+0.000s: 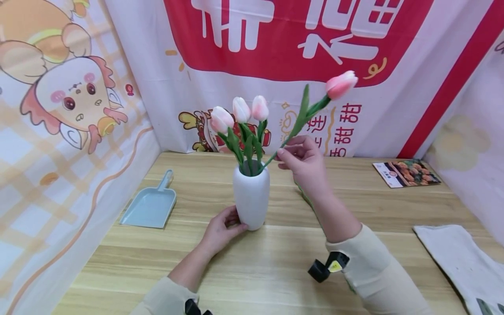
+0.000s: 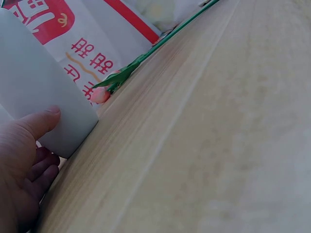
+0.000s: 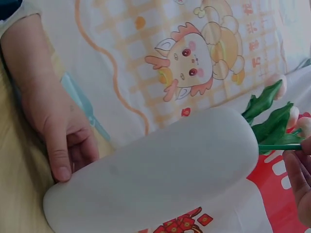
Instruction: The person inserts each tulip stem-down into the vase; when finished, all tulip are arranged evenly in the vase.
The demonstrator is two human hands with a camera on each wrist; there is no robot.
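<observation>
Pink tulip: is leaning to the right, its lower stem meeting the vase mouth; the rim is hiding how deep the tip is reaching.
Right hand: your fingers are pinching the stem just above and to the right of the rim.
White vase: is standing upright on the surface.
Left hand: your thumb and fingers are gripping the vase low, near its base.
Three tulips: are standing in the vase, their blooms grouping toward the left.
Loose tulip: is lying on the surface, to the right of the vase.
Step in hand: you are apparently settling the slanting stem among the others.
Stem angle: you should be bringing the bloom toward vertical, so that the stem is following the opening rather than levering on the rim.
Leaf clearance: you should be checking that its leaves are not snagging on neighbouring ones.
Vase hold: you should be bracing the base firmly, as sideways force is likely to be tipping it.
</observation>
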